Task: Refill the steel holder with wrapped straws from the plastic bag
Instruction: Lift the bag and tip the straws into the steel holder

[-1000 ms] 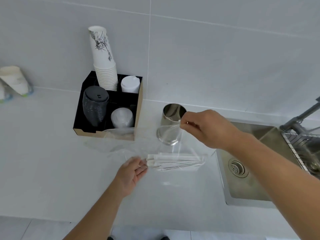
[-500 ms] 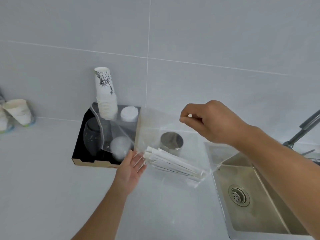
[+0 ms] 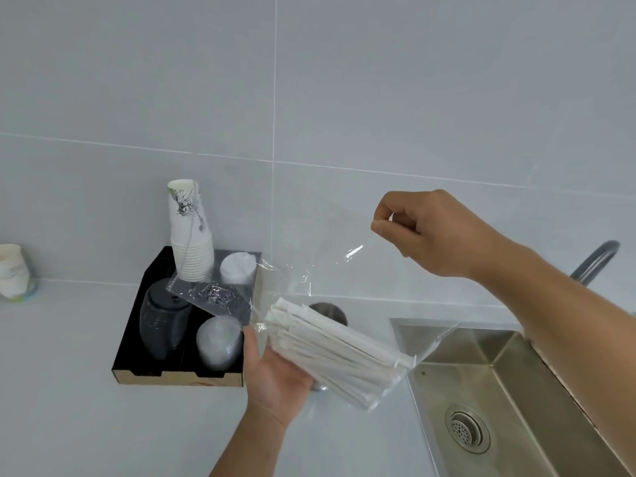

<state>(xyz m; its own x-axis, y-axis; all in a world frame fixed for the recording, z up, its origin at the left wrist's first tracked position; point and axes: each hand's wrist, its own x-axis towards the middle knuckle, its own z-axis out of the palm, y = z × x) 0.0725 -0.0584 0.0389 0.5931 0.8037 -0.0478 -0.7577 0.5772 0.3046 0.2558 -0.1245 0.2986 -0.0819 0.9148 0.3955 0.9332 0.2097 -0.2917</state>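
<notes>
Above the counter, hands (image 3: 275, 373) hold unlabelled plastic bag (image 3: 330, 273).

2 hands: left hand (image 3: 275, 376), right hand (image 3: 430, 232). 1 clear plastic bag (image 3: 327, 270) with 1 bundle of wrapped straws (image 3: 330, 352), too many overlapping to count. 1 steel holder (image 3: 328, 313), mostly hidden. 1 black organizer tray (image 3: 137, 339) with 1 paper cup stack (image 3: 191, 235), 1 dark lid stack (image 3: 161, 321), 2 pale lid stacks. 1 sink (image 3: 516, 390), 1 faucet (image 3: 593, 261).
</notes>
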